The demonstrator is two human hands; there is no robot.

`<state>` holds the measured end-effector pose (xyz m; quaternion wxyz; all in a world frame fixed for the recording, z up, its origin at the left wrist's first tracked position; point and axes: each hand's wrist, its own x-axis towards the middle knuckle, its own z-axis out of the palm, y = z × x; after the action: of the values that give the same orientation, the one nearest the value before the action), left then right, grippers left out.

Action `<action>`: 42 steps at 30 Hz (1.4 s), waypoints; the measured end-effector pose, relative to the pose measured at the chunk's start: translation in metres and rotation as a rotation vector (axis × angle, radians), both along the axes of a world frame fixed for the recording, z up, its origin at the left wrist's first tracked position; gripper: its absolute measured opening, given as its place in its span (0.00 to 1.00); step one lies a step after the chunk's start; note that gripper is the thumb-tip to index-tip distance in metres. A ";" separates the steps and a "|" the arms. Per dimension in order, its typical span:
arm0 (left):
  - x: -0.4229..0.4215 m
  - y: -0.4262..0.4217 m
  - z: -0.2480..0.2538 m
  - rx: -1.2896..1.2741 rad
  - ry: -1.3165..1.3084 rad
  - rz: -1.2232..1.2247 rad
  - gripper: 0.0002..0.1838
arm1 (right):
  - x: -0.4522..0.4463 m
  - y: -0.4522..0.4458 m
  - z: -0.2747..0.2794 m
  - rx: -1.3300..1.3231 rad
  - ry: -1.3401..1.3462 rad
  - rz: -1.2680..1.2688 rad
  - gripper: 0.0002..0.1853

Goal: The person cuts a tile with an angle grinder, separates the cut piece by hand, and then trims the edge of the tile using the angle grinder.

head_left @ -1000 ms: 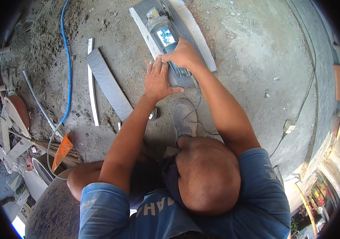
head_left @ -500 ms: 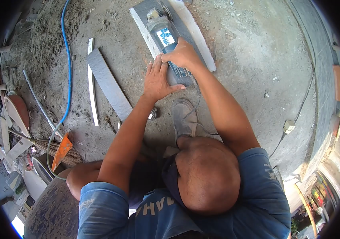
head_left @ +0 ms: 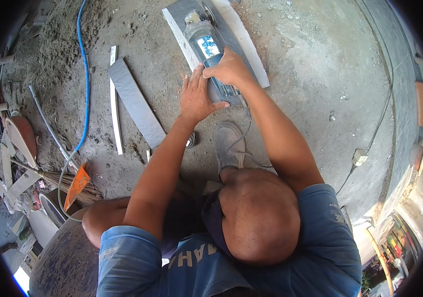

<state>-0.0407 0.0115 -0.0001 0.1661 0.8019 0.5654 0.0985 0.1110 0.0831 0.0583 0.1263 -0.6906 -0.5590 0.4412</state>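
Observation:
My right hand (head_left: pixel 228 69) is wrapped around the rear body of a blue angle grinder (head_left: pixel 208 47) that has a white-and-blue label. The grinder's disc (head_left: pixel 208 14) is at its far end, over a dark grey tile (head_left: pixel 232 34) with pale, rough side edges. Palm down with fingers stretched out, my left hand (head_left: pixel 198 99) rests at the near left edge of this tile, its fingertips close beside the grinder and my right thumb. The grinder's cord (head_left: pixel 245 111) runs back past my shoe. Exactly where the disc meets the tile is hard to see.
A narrow grey tile strip (head_left: pixel 134 101) lies across a thin white strip (head_left: pixel 116 114) on the left. Farther left are a blue hose (head_left: pixel 84 74), a broom (head_left: pixel 68 185) and an orange piece (head_left: pixel 76 185). On the right, a cord with a plug connector (head_left: pixel 359 157) crosses the concrete floor.
The grinder has shifted very slightly to the right with my right hand. My left hand stays almost in place at the tile's edge.

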 end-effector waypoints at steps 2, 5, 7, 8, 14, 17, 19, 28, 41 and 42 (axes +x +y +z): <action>0.000 0.000 0.000 0.003 0.019 -0.001 0.69 | 0.001 -0.002 0.000 -0.010 0.016 -0.004 0.54; 0.000 0.000 -0.001 0.009 0.011 0.000 0.69 | 0.003 -0.005 0.000 -0.026 0.031 -0.006 0.56; 0.000 0.000 -0.001 0.004 0.006 0.003 0.69 | 0.003 -0.006 -0.001 -0.032 0.031 -0.002 0.56; 0.000 0.000 -0.001 -0.002 0.002 0.006 0.69 | 0.003 -0.006 -0.001 -0.028 0.029 -0.004 0.57; 0.000 0.000 -0.001 -0.005 -0.006 0.010 0.69 | 0.003 -0.004 0.002 -0.044 0.027 0.002 0.57; 0.001 -0.001 0.000 0.003 0.014 0.007 0.69 | 0.002 -0.003 0.002 -0.042 0.020 0.004 0.56; 0.001 -0.001 -0.001 0.003 0.014 0.008 0.69 | 0.003 -0.004 0.003 -0.049 0.014 0.007 0.56; 0.001 0.000 0.002 -0.032 0.028 0.018 0.69 | 0.005 -0.008 -0.001 -0.043 0.047 0.001 0.54; 0.001 0.000 0.003 -0.032 0.029 0.016 0.69 | 0.007 -0.017 -0.001 -0.043 0.030 -0.023 0.55; 0.001 0.000 0.004 -0.031 0.029 0.016 0.69 | 0.006 -0.017 -0.001 -0.022 0.024 -0.030 0.55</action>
<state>-0.0393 0.0115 0.0036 0.1696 0.7959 0.5757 0.0792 0.1172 0.0658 0.0572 0.1320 -0.6948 -0.5422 0.4538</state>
